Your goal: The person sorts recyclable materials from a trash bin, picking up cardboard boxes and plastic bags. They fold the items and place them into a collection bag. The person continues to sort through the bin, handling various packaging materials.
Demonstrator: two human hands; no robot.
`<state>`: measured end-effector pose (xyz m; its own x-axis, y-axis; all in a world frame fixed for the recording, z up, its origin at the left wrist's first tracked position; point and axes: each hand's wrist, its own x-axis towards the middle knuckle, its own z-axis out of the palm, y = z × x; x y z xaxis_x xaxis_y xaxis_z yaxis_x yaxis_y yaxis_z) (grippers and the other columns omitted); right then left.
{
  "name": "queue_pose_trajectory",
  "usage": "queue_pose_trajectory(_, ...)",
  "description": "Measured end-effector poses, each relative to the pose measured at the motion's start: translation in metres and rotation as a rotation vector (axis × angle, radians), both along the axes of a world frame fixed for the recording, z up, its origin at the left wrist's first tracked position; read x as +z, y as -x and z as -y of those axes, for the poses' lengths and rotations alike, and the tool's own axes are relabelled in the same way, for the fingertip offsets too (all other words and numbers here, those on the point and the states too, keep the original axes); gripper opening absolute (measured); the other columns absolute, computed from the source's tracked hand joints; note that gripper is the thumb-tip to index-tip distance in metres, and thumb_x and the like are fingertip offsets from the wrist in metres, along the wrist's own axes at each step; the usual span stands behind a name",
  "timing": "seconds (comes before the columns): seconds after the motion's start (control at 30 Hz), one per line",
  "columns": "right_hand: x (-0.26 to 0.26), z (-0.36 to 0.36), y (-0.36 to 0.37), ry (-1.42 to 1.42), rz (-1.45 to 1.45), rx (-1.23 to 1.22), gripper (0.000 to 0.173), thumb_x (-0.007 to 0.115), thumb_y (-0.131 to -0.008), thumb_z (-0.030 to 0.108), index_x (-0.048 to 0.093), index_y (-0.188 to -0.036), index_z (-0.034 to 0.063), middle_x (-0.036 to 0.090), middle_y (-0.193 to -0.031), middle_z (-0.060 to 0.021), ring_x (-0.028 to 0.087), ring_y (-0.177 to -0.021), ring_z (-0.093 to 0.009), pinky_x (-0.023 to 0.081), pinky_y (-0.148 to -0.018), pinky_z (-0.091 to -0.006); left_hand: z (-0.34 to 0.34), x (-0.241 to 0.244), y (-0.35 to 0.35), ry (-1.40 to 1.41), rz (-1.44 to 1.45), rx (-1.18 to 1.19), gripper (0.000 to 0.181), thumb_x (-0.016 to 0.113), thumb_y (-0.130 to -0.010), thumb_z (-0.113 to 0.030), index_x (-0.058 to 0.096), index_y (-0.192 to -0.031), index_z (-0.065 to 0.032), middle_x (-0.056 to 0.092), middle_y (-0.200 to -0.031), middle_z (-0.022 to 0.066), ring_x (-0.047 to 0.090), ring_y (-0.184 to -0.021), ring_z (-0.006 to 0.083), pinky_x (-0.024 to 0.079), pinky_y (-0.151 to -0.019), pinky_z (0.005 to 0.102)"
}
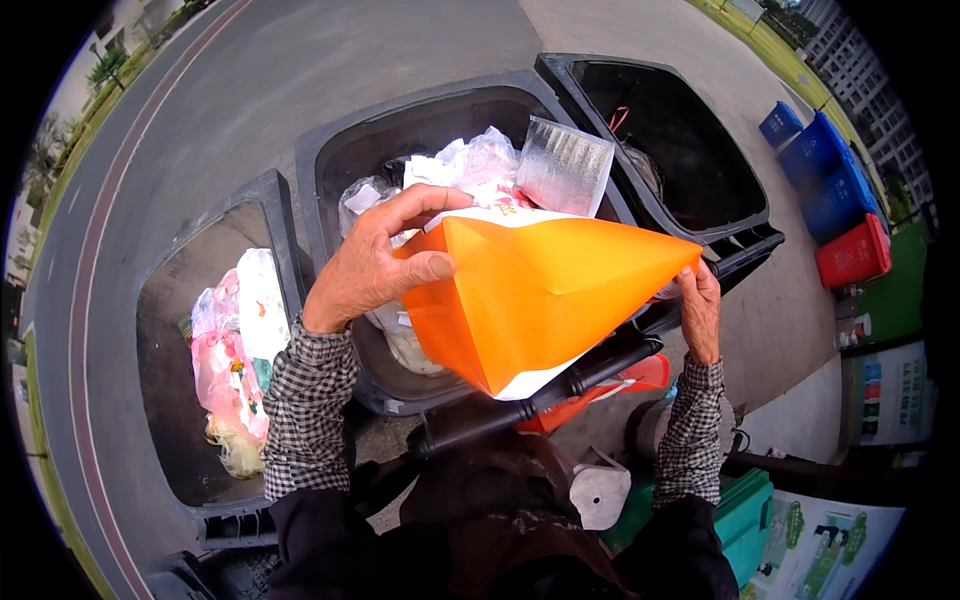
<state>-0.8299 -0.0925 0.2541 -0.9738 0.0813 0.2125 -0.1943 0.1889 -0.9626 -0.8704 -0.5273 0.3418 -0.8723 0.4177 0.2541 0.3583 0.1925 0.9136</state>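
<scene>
An orange and white paper bag [540, 285] is held between my two hands above the middle black wheeled bin [307, 172]. My left hand [382, 259] grips its upper left edge, thumb on the orange side and fingers behind. The right corner of the bag is pinched in my right hand [699, 307]. Just behind the bag, a silver foil insulated pouch [566, 163] leans on crumpled white plastic bags [480, 157] in the bin. What the orange bag contains, if anything, is hidden.
On the left, another open black bin [176, 247] holds pink and white plastic bags [229, 375]. A third [675, 135] stands at upper right. Blue bins [825, 165] and a red bin [855, 251] stand farther right. A black bin handle [555, 394] crosses before my body; a green bin [742, 517] is lower right.
</scene>
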Motion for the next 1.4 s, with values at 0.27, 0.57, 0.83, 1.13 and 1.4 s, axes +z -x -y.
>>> queue_pose_trajectory(0.27, -0.015, -0.007, 0.004, 0.098, 0.013, -0.002, 0.037, 0.058, -0.106, 0.034, 0.065, -0.126, 0.0034, 0.07, -0.112, -0.0024, 0.065, -0.102, -0.012, 0.051, -0.095, -0.0281, -0.014, -0.017, -0.006, 0.054, 0.077, -0.143, 0.044, 0.081, -0.086, -0.023, 0.067, -0.123, -0.0014, 0.069, -0.114, 0.0093, 0.066, -0.111, 0.0196, 0.051, -0.104, 0.0362)
queue_pose_trajectory(0.57, -0.012, -0.006, 0.017, 0.058, 0.042, -0.038, 0.038, 0.06, -0.105, 0.034, 0.063, -0.126, 0.0033, 0.069, -0.109, -0.0027, 0.064, -0.098, -0.011, 0.051, -0.092, -0.0254, -0.02, -0.029, -0.007, 0.238, -0.091, -0.138, 0.018, 0.072, -0.093, -0.015, 0.064, -0.097, 0.0002, 0.066, -0.09, 0.0058, 0.064, -0.086, 0.0155, 0.051, -0.08, 0.0301)
queue_pose_trajectory(0.83, 0.05, 0.051, -0.004, -0.096, -0.272, -0.43, 0.029, 0.063, -0.102, 0.023, 0.063, -0.121, 0.0016, 0.064, -0.112, -0.0064, 0.061, -0.1, -0.014, 0.05, -0.089, -0.028, -0.035, 0.007, -0.004, 0.049, -0.394, 0.196, 0.012, 0.062, -0.101, -0.012, 0.058, -0.098, -0.0013, 0.068, -0.099, 0.0095, 0.064, -0.086, 0.0161, 0.053, -0.077, 0.0291)
queue_pose_trajectory(1.13, 0.065, 0.135, -0.047, -0.214, -0.167, -0.029, 0.041, 0.075, -0.092, 0.028, 0.054, -0.113, 0.0, 0.053, -0.104, -0.0121, 0.064, -0.087, -0.021, 0.059, -0.07, -0.0299, -0.094, -0.012, 0.005, 0.12, -0.776, 0.48, 0.016, 0.068, -0.092, 0.0, 0.054, -0.1, -0.0023, 0.069, -0.099, 0.0148, 0.071, -0.081, 0.0306, 0.057, -0.066, 0.0354)
queue_pose_trajectory(1.4, 0.039, 0.154, -0.049, -0.429, -0.208, -0.238, 0.035, 0.081, -0.081, 0.007, 0.057, -0.105, 0.0041, 0.048, -0.098, -0.0131, 0.059, -0.082, -0.03, 0.053, -0.069, -0.037, -0.12, -0.031, 0.004, 0.115, -0.72, 0.553, 0.01, 0.061, -0.101, -0.006, 0.054, -0.106, -0.0009, 0.069, -0.09, 0.0162, 0.072, -0.077, 0.0289, 0.056, -0.066, 0.0364)
